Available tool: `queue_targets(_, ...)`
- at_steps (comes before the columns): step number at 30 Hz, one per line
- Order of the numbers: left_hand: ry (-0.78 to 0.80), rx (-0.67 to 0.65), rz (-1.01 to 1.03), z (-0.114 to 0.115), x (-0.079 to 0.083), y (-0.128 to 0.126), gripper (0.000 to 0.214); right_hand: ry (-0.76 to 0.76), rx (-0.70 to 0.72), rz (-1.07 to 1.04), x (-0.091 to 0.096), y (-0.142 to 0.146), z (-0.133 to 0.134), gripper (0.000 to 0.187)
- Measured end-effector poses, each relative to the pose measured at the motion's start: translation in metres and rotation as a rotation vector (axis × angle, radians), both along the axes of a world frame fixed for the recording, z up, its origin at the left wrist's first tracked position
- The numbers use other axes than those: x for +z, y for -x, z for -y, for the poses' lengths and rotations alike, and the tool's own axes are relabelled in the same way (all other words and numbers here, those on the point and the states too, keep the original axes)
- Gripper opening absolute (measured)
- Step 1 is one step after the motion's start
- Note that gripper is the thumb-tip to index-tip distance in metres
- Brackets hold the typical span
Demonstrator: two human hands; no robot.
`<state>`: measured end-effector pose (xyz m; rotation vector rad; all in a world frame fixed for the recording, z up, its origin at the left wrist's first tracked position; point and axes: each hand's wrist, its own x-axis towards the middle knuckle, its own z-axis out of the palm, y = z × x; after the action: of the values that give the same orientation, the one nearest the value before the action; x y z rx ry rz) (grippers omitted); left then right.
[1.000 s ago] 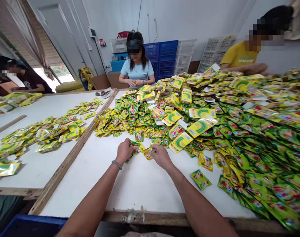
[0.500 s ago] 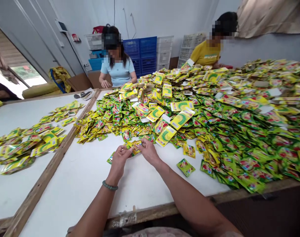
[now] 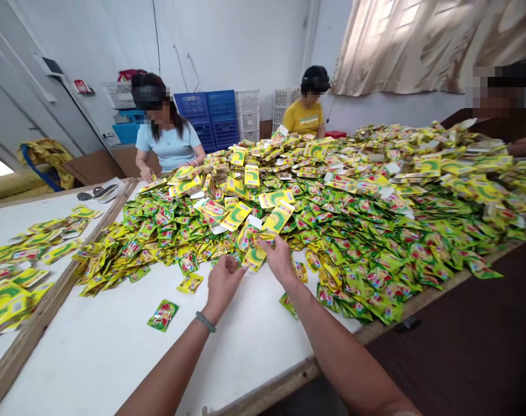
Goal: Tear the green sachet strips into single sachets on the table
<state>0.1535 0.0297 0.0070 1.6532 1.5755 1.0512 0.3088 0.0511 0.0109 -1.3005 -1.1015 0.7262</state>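
My right hand [image 3: 281, 261] pinches a small yellow sachet [image 3: 264, 236] between thumb and fingers, over the near side of the heap. Just left of it is my left hand [image 3: 223, 284], with its fingers partly curled and its thumb apart, reaching to the edge of a flat yellow box [image 3: 254, 260]. I see nothing held in it. A green sachet [image 3: 163, 315] and a yellow sachet [image 3: 190, 283] lie loose on the white tabletop left of my hands. Another green sachet [image 3: 288, 304] is partly hidden by my right forearm.
A large heap of green and yellow sachets [image 3: 376, 248] covers the right side, with yellow boxes [image 3: 349, 167] on top. A wooden strip [image 3: 50, 309] divides the table; more boxes [image 3: 11, 294] lie beyond it. Co-workers sit across, before blue crates [image 3: 208, 118].
The view has swung to the right, showing another person at far right. My hands have parted; the sachet between them is now in my right hand, nearer the boxes.
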Motion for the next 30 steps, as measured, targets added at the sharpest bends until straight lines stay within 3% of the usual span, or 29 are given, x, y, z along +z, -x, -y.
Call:
queue_targets(3,-0.171,-0.054,-0.472,-0.011,-0.010,-0.034,0.055,-0.016,-0.171,-0.056,-0.003,-0.020,0.001,0.034)
queue_targets(5,-0.183,-0.085,-0.621,-0.018,-0.016,-0.047,0.066,-0.013,-0.173,-0.112,-0.007,-0.026,0.001,0.035)
queue_targets(7,-0.149,-0.115,-0.644,-0.023,-0.019,-0.048,0.068,-0.021,-0.137,-0.174,-0.010,-0.028,0.000,0.036)
queue_targets(11,-0.156,-0.155,-0.567,-0.024,-0.014,-0.020,0.060,0.007,-0.006,-0.225,-0.015,-0.024,-0.001,0.036)
queue_targets(14,-0.163,-0.150,-0.527,-0.012,-0.007,0.013,0.056,0.053,0.204,-0.197,-0.015,-0.012,0.002,0.033)
queue_targets(16,-0.152,-0.115,-0.446,-0.001,-0.004,0.033,0.057,0.059,0.330,-0.135,-0.013,-0.001,0.007,0.028)
queue_targets(19,-0.076,0.074,-0.166,0.016,-0.002,0.055,0.056,-0.111,0.301,0.042,-0.008,0.016,0.020,0.023)
queue_targets(22,0.252,0.251,0.354,0.028,0.000,0.071,0.047,-0.376,0.310,0.258,-0.006,0.035,0.040,0.028)
queue_targets(25,0.546,0.142,0.785,0.034,0.001,0.082,0.042,-0.505,0.578,0.436,-0.011,0.059,0.061,0.037)
queue_targets(28,0.509,0.077,0.863,0.036,-0.004,0.091,0.033,-0.473,0.815,0.471,-0.019,0.077,0.072,0.025)
queue_targets(30,0.452,0.035,0.811,0.037,-0.010,0.095,0.040,-0.317,0.798,0.361,-0.022,0.079,0.069,0.019)
